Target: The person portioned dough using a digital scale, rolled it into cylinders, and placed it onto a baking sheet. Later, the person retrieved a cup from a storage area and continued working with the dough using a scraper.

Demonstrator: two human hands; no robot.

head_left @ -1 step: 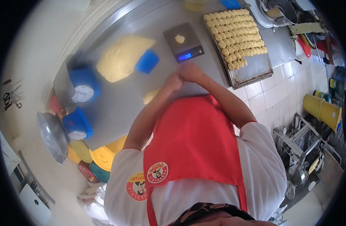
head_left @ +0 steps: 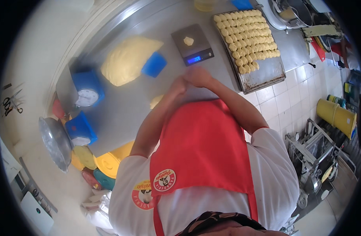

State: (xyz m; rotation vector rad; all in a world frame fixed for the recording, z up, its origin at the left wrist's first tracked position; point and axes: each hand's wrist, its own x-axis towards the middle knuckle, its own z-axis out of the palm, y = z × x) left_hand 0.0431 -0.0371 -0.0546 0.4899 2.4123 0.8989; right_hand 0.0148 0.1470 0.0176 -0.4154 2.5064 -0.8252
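While hands (head_left: 190,80) meet, scale (head_left: 192,45) stands just beyond.

We were in a commercial bakery kitchen, pretty obviously. We had a big stainless steel worktable (head_left: 121,114) with a large mound of yellow dough (head_left: 127,59) on it, a digital scale (head_left: 192,45) weighing a small dough piece (head_left: 188,40), and a baking tray (head_left: 263,69) lined with rows of shaped dough balls (head_left: 247,33). There was a blue dial scale (head_left: 87,89) too, white tiled floor (head_left: 278,106), and we wore a red apron (head_left: 204,149).
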